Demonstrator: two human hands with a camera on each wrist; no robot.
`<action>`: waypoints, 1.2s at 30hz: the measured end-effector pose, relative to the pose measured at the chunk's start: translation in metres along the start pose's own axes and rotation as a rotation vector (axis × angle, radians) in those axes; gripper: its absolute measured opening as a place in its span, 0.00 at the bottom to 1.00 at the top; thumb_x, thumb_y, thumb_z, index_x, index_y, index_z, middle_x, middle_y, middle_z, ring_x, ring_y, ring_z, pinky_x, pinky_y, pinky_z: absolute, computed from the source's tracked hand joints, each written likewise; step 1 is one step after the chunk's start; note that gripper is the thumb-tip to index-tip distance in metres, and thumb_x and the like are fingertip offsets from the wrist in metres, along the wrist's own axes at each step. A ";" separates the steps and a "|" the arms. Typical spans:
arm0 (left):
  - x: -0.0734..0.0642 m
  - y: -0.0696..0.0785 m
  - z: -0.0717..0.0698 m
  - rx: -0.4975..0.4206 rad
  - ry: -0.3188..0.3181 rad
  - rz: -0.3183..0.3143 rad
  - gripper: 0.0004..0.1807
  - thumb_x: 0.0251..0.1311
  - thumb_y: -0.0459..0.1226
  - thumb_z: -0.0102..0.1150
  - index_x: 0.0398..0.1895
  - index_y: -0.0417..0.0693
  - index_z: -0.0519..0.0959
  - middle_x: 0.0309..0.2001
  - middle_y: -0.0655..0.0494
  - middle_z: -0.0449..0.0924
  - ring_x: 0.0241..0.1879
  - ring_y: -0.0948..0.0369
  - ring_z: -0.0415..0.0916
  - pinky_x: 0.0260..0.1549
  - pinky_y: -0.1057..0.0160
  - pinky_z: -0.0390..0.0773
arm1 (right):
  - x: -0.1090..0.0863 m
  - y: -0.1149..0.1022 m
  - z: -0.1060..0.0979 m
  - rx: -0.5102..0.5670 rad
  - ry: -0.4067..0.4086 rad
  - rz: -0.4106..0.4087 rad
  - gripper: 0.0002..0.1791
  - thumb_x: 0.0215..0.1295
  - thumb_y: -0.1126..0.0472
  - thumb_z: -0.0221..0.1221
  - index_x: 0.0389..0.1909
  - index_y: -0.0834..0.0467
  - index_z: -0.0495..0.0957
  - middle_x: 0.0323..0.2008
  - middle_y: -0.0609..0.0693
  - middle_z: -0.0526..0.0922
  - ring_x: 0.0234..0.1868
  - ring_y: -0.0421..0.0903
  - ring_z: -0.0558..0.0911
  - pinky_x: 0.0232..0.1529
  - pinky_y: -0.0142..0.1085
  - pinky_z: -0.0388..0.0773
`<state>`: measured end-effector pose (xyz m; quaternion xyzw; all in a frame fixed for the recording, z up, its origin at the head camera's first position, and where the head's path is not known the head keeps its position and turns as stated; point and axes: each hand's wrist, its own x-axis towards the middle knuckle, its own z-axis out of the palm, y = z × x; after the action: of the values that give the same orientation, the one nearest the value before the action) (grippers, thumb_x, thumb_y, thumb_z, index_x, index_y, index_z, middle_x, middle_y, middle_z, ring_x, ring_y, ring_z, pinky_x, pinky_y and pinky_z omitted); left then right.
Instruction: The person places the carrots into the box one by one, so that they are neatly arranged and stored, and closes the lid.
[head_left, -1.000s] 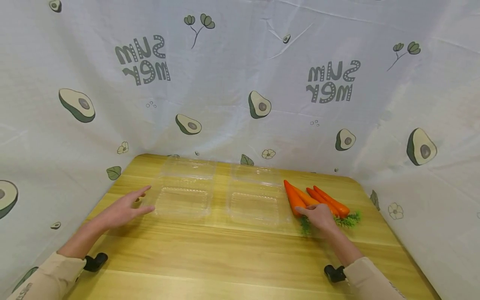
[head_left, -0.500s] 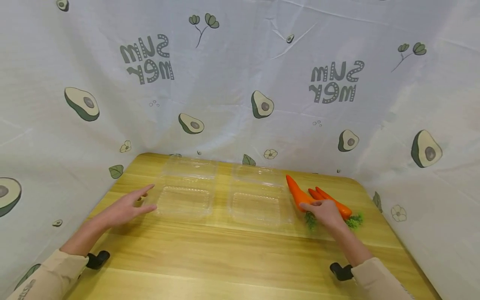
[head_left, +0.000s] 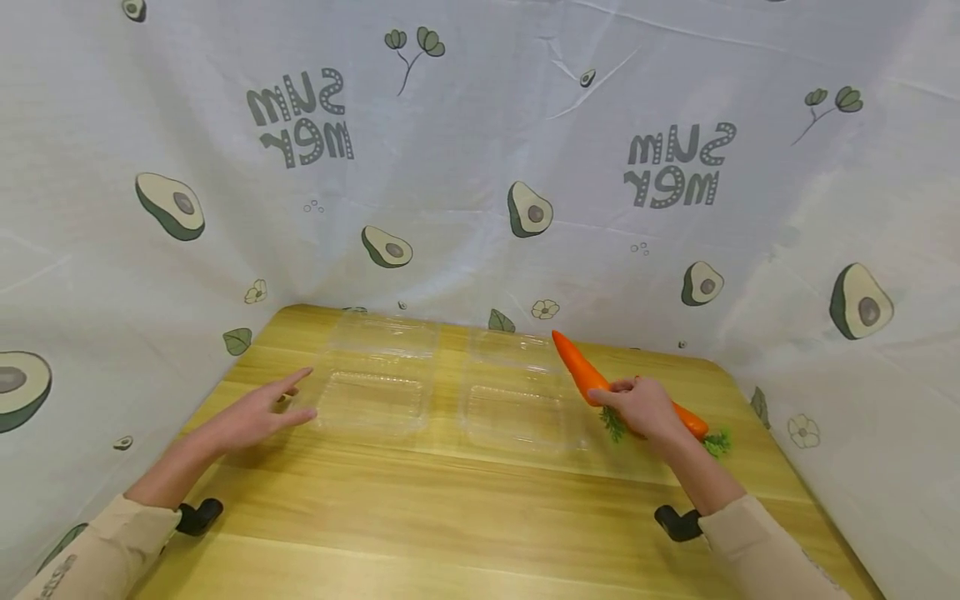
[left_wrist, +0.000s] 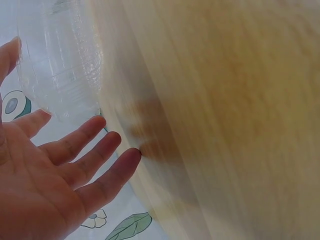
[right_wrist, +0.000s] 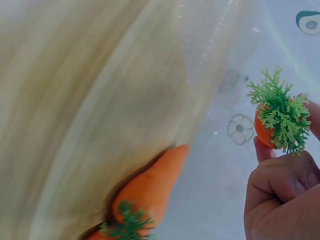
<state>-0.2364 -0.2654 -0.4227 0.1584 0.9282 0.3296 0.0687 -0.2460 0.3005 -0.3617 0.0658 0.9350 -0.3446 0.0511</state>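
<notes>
At the far left, the left hand [head_left: 255, 417] is spreading its fingers wide and holding nothing, hovering beside the left clear plastic clamshell container [head_left: 372, 377] (whether it is touching the edge, I cannot tell). That container is lying opened out on the wood-grain table [head_left: 420, 508], and a matching right clear plastic clamshell container [head_left: 513, 388] is sitting next to it. Further right, an orange carrot [head_left: 576, 367] is slanting with its tip away to the left, its green leafy top hanging nearer the person. The right hand [head_left: 645, 408] is pinching its thick end between thumb and fingers, while more carrots [head_left: 692, 421] are lying just beyond.
</notes>
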 end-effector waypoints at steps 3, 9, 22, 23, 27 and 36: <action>0.000 0.000 0.000 -0.005 -0.004 -0.007 0.45 0.72 0.54 0.55 0.81 0.43 0.48 0.68 0.25 0.64 0.65 0.31 0.67 0.55 0.32 0.71 | 0.001 -0.011 0.001 0.013 -0.014 -0.001 0.43 0.62 0.36 0.65 0.62 0.69 0.76 0.59 0.67 0.77 0.48 0.54 0.76 0.41 0.38 0.70; -0.001 0.002 -0.001 -0.011 -0.010 -0.019 0.45 0.72 0.54 0.54 0.81 0.44 0.48 0.68 0.25 0.64 0.64 0.31 0.68 0.55 0.32 0.71 | 0.008 -0.033 0.011 0.063 -0.041 -0.039 0.39 0.61 0.42 0.68 0.61 0.68 0.76 0.54 0.64 0.79 0.40 0.50 0.71 0.34 0.37 0.65; -0.001 0.004 -0.002 -0.008 -0.024 -0.032 0.45 0.72 0.55 0.54 0.82 0.45 0.47 0.68 0.25 0.64 0.65 0.31 0.67 0.55 0.33 0.71 | 0.032 -0.079 0.025 -0.032 -0.104 -0.190 0.35 0.55 0.45 0.72 0.56 0.66 0.81 0.52 0.61 0.80 0.36 0.49 0.68 0.33 0.37 0.62; -0.001 0.004 -0.002 -0.006 -0.024 -0.034 0.45 0.72 0.55 0.54 0.82 0.45 0.47 0.68 0.25 0.64 0.65 0.31 0.67 0.55 0.32 0.71 | 0.033 -0.083 0.027 -0.038 -0.116 -0.202 0.35 0.55 0.45 0.72 0.56 0.66 0.81 0.53 0.62 0.80 0.38 0.49 0.69 0.34 0.37 0.63; -0.001 0.004 -0.002 -0.008 -0.023 -0.035 0.45 0.72 0.54 0.54 0.82 0.44 0.47 0.68 0.24 0.64 0.65 0.31 0.66 0.55 0.32 0.71 | 0.036 -0.098 0.032 -0.050 -0.152 -0.237 0.34 0.56 0.47 0.72 0.56 0.66 0.81 0.48 0.58 0.82 0.36 0.48 0.72 0.34 0.36 0.67; 0.001 0.003 -0.001 -0.009 -0.019 -0.033 0.45 0.72 0.54 0.54 0.82 0.45 0.47 0.68 0.24 0.64 0.65 0.31 0.66 0.56 0.32 0.71 | 0.044 -0.129 0.048 -0.056 -0.208 -0.312 0.29 0.55 0.50 0.74 0.53 0.65 0.83 0.33 0.50 0.79 0.25 0.44 0.64 0.26 0.34 0.59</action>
<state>-0.2366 -0.2638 -0.4204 0.1458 0.9285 0.3311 0.0838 -0.3074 0.1755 -0.3222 -0.1174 0.9328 -0.3270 0.0955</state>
